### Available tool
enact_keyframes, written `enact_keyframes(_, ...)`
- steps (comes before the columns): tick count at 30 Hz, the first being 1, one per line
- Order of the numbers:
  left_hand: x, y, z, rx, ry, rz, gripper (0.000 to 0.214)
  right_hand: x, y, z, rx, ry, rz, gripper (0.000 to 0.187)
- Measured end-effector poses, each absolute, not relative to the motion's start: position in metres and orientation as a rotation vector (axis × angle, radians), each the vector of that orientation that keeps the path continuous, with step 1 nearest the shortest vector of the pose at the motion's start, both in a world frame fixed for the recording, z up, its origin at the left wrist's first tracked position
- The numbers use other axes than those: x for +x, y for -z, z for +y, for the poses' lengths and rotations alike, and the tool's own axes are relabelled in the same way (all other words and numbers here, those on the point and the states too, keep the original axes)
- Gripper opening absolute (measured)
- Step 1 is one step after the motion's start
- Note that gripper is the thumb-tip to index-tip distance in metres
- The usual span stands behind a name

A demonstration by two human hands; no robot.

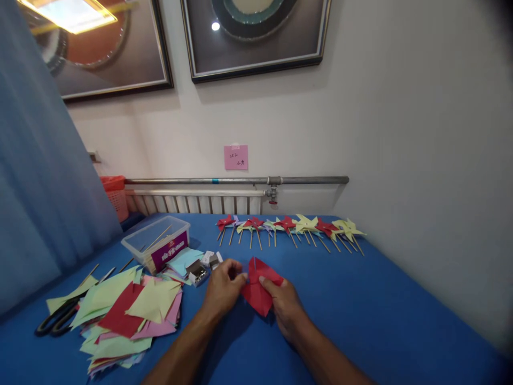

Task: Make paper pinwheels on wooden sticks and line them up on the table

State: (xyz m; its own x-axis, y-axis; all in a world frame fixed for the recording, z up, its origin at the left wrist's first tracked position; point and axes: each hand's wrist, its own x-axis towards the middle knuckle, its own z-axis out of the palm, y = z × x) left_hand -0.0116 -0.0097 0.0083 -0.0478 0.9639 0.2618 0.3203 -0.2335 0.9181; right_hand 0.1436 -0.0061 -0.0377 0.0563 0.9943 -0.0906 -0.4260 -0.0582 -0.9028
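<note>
A red paper sheet with cut slits is raised over the blue table, partly folded inward. My right hand grips it from the right, thumb pressed on its front and the other fingers behind. At its left edge, my left hand is closed with thumb and forefinger curled together; whatever is between the fingertips is too small or hidden to tell. Just behind my left hand, a small open box of shiny metal pins stands beside other little boxes.
Finished paper pinwheels on sticks lie in a row along the table's back. At left are stacked coloured paper sheets, black-handled scissors and a clear plastic bin with sticks. A blue curtain hangs on the left.
</note>
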Motion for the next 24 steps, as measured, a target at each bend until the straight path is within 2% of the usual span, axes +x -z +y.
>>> enact_keyframes(2,-0.011,-0.013,-0.018,2.071,-1.345,1.326,0.018,0.149,0.033,-0.003,-0.936,-1.384,-0.697,0.029)
enact_keyframes(5,-0.005,-0.009,-0.027,2.646,-1.209,1.173,0.037,0.157,0.027,-0.001,-0.904,-1.387,-0.626,0.029)
enact_keyframes(8,0.004,0.002,-0.029,2.893,-1.164,1.131,0.028,0.158,0.025,-0.002,-0.877,-1.389,-0.643,0.028)
enact_keyframes(11,0.006,0.008,-0.025,2.859,-1.257,1.121,0.019,0.156,0.025,-0.004,-0.873,-1.382,-0.665,0.028)
enact_keyframes(18,0.000,0.001,-0.024,2.420,-1.230,1.253,0.026,0.151,0.027,-0.006,-0.937,-1.300,-0.776,0.036)
enact_keyframes(24,0.003,0.000,-0.022,2.057,-1.331,1.380,0.022,0.148,0.027,-0.009,-0.943,-1.264,-0.886,0.031)
